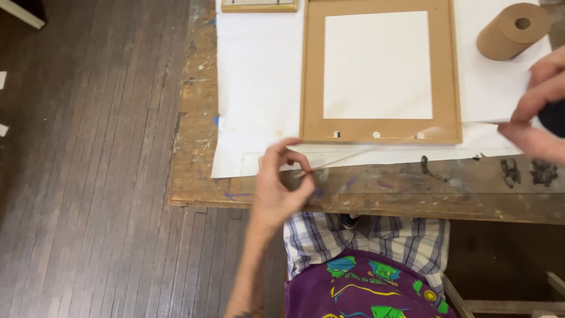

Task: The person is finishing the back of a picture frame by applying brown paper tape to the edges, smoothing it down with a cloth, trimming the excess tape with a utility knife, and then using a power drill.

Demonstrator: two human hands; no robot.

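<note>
A paint-stained wooden worktable point(200, 106) fills the upper right of the view, above a dark plank floor point(88, 176). A large white paper sheet point(259, 88) covers most of the table beyond the fingers of both hands. On that sheet, just past the fingertips, lies a square brown frame backing point(312, 76) with a white square at its middle. A roll of brown paper tape point(513, 30) lies on its side above the right hand. The right hand point(538, 112) enters at the right edge, thumb and fingers drawn close together around something dark, but what it grips is cut off by the picture's edge and cannot be told. The left hand point(279, 185) sits at the table's near edge, its thumb and forefinger pinched together on the end of a thin pale strip point(353, 154). The strip runs from those fingertips up and rightward along the frame's lower edge toward the right hand, its far end blurred. A clear flat sheet point(412, 171) lies under the strip, beside the left fingers.
</note>
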